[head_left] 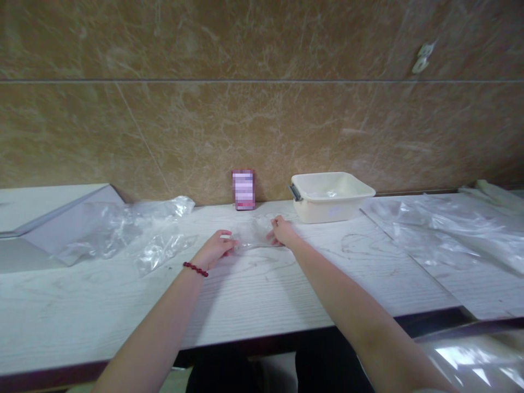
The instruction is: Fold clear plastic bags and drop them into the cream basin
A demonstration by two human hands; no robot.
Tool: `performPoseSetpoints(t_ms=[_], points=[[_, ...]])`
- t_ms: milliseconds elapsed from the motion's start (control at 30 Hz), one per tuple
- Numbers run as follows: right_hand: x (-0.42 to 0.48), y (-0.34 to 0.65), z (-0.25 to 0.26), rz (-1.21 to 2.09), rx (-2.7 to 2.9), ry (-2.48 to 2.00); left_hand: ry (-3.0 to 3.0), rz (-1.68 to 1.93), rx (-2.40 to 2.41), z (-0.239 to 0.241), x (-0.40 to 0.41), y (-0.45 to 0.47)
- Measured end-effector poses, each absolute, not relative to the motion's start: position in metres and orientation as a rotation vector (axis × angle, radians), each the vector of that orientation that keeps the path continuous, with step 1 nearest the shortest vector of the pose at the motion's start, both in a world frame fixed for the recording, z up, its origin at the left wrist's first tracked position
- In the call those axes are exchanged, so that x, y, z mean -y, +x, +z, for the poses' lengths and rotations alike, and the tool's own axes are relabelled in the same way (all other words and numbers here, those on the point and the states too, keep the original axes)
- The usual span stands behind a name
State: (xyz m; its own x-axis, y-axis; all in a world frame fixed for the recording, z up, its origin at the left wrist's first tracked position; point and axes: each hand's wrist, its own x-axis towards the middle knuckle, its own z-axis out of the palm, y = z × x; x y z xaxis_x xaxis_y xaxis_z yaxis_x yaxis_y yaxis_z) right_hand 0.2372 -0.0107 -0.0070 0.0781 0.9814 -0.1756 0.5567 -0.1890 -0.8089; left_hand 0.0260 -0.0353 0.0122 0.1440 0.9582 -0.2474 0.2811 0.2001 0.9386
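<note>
A small clear plastic bag lies on the white table between my two hands. My left hand, with a red bead bracelet at the wrist, has its fingers curled and pinches the bag's left edge. My right hand is curled on the bag's right edge. Both arms reach forward from the near edge of the table.
A cream plastic tub stands at the back right by the marble wall. A small pink box leans against the wall. Crumpled clear plastic lies at the left; clear sheets cover the right.
</note>
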Motion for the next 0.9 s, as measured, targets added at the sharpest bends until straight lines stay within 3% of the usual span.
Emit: performPoseSetpoints(t_ms=[333,900], points=[[0.015,0.237,0.002,0.947,1.490,-1.920,1.088,0.846,-1.268,0.013,0.039,0.030],[0.010,0.249,-0.008,0.371,1.784,-1.987,1.254,0.747,-1.426,0.006,0.032,0.025]])
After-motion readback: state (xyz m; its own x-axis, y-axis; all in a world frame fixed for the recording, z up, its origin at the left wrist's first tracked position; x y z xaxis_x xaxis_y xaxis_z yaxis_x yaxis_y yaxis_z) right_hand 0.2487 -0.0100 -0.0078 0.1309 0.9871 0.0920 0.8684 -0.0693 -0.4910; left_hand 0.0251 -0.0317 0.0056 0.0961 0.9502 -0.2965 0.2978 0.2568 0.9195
